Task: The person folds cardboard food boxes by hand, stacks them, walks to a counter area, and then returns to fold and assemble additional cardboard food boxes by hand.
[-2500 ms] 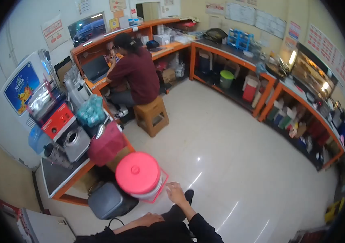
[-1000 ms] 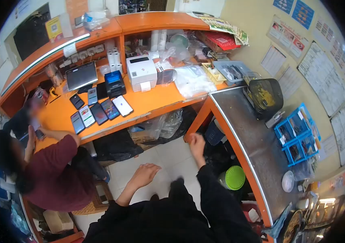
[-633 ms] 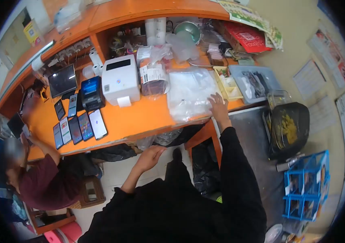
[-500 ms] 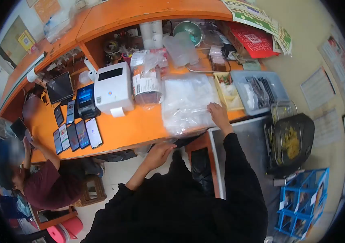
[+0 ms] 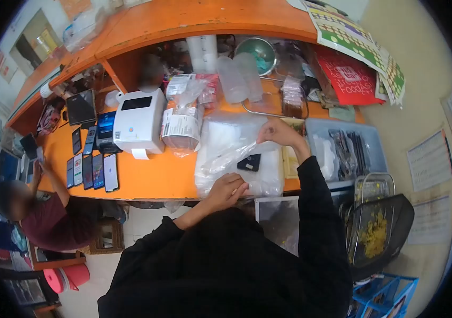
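A stack of clear plastic bags [image 5: 213, 159] lies on the orange counter in front of me. My right hand [image 5: 281, 133] pinches the far right part of the top plastic bag [image 5: 236, 151], raising it in a slanting fold. On the stack, just below that fold, rests a flat black object [image 5: 249, 162] that looks like a phone. My left hand [image 5: 226, 192] is at the front edge of the stack, its fingers curled and pressed together. Whether anything is between those fingers is hidden.
Left of the bags stand a wrapped package [image 5: 182, 127], a white label printer [image 5: 140, 122] and several phones [image 5: 97, 170]. At right are a translucent blue tray [image 5: 377, 151] and a dark basket [image 5: 395, 233]. Another person [image 5: 51, 222] sits at far left.
My right hand has lifted the plastic, and the black object now shows on the stack. My left hand has moved up to the stack's front edge. The view has shifted.
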`<action>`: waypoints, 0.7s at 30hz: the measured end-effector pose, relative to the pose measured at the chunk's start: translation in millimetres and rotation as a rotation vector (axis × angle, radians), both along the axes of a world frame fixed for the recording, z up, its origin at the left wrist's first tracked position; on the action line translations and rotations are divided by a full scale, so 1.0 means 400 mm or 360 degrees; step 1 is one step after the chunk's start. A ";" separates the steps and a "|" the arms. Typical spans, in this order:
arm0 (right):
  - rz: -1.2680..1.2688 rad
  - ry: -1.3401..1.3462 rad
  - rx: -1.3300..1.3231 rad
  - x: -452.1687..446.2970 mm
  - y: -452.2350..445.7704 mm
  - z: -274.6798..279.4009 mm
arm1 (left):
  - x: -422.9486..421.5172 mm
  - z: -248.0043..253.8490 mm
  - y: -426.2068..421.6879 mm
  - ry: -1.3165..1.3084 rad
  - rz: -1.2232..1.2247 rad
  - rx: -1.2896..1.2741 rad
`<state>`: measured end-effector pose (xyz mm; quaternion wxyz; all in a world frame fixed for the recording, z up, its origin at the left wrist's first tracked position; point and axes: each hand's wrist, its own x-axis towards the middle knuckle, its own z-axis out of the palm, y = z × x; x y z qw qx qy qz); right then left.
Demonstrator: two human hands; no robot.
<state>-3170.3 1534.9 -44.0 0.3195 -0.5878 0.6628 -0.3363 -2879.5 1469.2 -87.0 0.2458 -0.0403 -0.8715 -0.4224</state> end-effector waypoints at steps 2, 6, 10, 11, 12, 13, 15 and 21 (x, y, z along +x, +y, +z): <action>-0.0084 0.0232 -0.0129 -0.002 -0.013 0.034 | -0.043 -0.029 0.011 0.0095 0.0261 0.0064; -0.0141 0.0201 -0.0381 0.031 -0.012 0.054 | -0.301 -0.247 0.033 -0.0825 0.0776 -0.0178; -0.0493 0.0503 -0.0680 0.026 0.020 0.004 | -0.309 -0.134 0.057 -0.1188 0.1058 -0.0079; -0.0536 0.0478 -0.0600 0.025 0.021 -0.004 | -0.294 -0.113 0.067 -0.1206 0.1011 -0.0066; -0.0593 0.0437 -0.0525 0.029 0.027 -0.013 | -0.307 -0.147 0.076 -0.1176 0.1080 -0.0188; -0.0650 0.0452 -0.0541 0.029 0.025 -0.024 | -0.324 -0.184 0.084 -0.1144 0.1150 -0.0316; -0.0737 0.0490 -0.0582 0.034 0.007 -0.048 | -0.320 -0.194 0.077 -0.1092 0.0973 -0.0245; -0.0722 0.0724 -0.0700 0.168 -0.150 -0.078 | -0.100 -0.140 -0.113 -0.0961 0.0623 0.0118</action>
